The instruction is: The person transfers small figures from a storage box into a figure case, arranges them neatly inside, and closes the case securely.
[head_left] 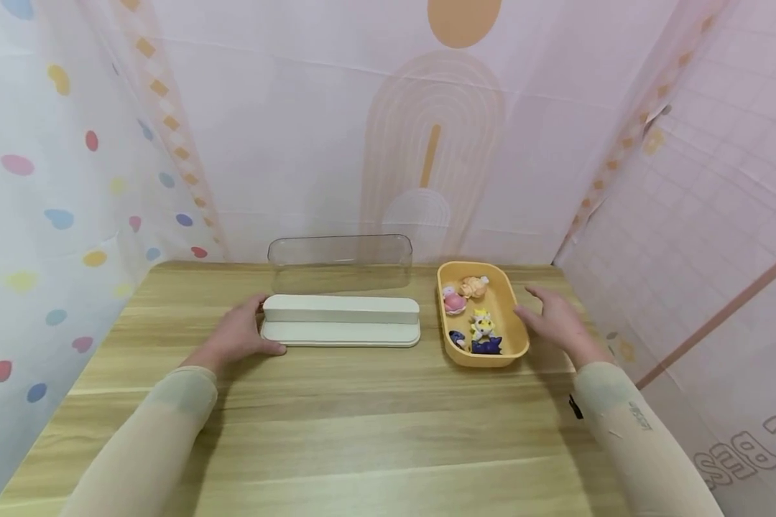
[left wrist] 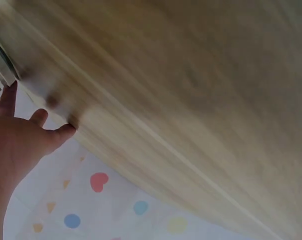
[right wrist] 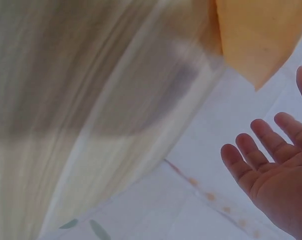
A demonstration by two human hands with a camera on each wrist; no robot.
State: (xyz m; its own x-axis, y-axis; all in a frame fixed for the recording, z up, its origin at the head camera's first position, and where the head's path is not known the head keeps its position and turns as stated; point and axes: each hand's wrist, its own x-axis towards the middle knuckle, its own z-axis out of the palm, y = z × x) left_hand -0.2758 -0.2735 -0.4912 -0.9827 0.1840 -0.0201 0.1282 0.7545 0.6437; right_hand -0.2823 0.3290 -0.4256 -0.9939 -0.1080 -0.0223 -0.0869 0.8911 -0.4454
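In the head view a cream stepped display base (head_left: 340, 333) lies on the table. My left hand (head_left: 239, 332) is at its left end, thumb by the front corner and fingers toward the back. The left wrist view shows that hand (left wrist: 18, 145) spread, one finger touching the base's edge (left wrist: 2, 65). A yellow-orange tray (head_left: 485, 361) stands to the right, holding several small toy figures, among them a yellow-and-white one (head_left: 482, 324) and a dark blue one (head_left: 487, 346). Beside the tray's right rim is my right hand (head_left: 559, 323), fingers extended, holding nothing; its palm (right wrist: 285, 185) shows in the right wrist view.
Behind the base a clear plastic cover (head_left: 340, 262) stands at the table's back edge. Patterned curtains (head_left: 284, 143) enclose the back and sides of the wooden table (head_left: 362, 431). A small black item (head_left: 575, 406) is near the right edge.
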